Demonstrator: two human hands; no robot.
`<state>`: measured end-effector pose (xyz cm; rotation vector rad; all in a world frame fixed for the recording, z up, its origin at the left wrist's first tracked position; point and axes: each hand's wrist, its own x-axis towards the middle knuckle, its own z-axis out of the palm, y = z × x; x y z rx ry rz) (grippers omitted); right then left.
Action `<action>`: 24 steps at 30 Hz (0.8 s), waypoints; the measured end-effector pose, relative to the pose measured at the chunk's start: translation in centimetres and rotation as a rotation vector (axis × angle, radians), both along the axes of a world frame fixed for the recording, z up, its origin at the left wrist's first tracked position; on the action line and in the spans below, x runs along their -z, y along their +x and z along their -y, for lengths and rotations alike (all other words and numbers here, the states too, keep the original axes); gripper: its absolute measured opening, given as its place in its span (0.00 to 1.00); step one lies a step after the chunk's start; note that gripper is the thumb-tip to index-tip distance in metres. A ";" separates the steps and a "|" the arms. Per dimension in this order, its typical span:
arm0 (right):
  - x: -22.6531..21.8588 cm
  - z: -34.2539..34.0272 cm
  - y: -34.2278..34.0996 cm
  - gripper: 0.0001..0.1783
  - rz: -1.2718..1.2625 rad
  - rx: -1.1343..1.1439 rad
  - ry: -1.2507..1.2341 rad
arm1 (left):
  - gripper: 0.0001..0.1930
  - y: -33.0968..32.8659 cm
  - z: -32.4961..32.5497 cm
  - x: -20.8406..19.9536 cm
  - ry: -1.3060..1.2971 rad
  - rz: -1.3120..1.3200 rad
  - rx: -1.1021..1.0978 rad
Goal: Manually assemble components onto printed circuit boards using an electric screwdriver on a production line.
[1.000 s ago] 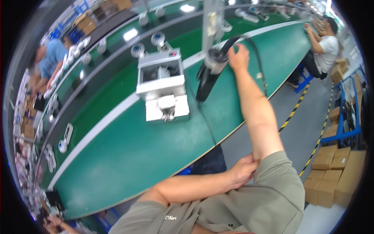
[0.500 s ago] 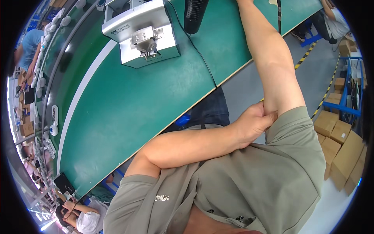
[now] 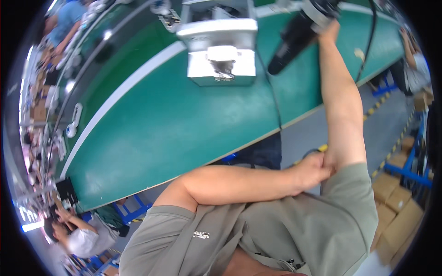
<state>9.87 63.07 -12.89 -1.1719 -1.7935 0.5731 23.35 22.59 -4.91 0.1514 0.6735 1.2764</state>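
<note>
My left hand (image 3: 313, 171) reaches across my body, its fingers wrapped round my right upper arm just below the green-grey sleeve. My right arm is stretched forward over the green work table (image 3: 161, 129). At its end, my right hand (image 3: 329, 33) is beside a black tube-shaped tool (image 3: 294, 39) with a silvery collar. Blur and the tool conceal its fingers, so I cannot tell whether it grips the tool. Left of the tool stands a silver metal box-shaped device (image 3: 216, 39) with a shiny bracket on its front.
A dark cable (image 3: 271, 92) runs over the table's near edge. Beyond the table, a curved conveyor line (image 3: 69, 89) carries white parts. Other people (image 3: 90, 237) sit at left and far right. Cardboard boxes (image 3: 398, 216) and a blue rack (image 3: 407, 170) are at the right.
The whole view has shifted, so the device sits further right in it. The black tool and my right hand now show more fully. My left hand keeps its hold on my right arm.
</note>
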 end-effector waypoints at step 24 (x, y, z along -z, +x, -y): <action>7.9 -8.7 3.3 0.14 0.044 0.020 0.457 | 0.13 -48.7 -12.1 3.9 0.166 -3.152 0.056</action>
